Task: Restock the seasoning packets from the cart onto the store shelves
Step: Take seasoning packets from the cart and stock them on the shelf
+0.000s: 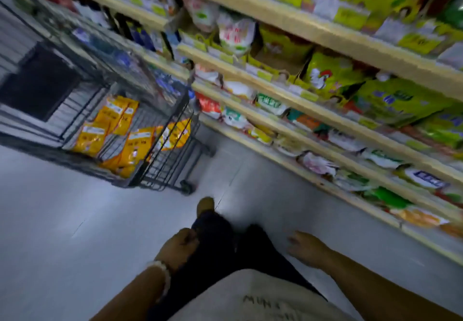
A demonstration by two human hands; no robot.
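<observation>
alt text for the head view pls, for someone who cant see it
A person walks a store aisle, both hands empty: left hand loosely curled, right hand relaxed. Ahead on the left, a wire cart holds orange packets; stocked shelves run along the right. The picture is blurred.

No legible text on packets (130, 143), shelf tags (308, 95)

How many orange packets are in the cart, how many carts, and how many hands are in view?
Orange seasoning packets visible in the cart: about 5; blur and overlap make an exact count uncertain
Wire cart: 1
Hands: 2, left hand and right hand, neither holding a packet
Total: about 8
</observation>
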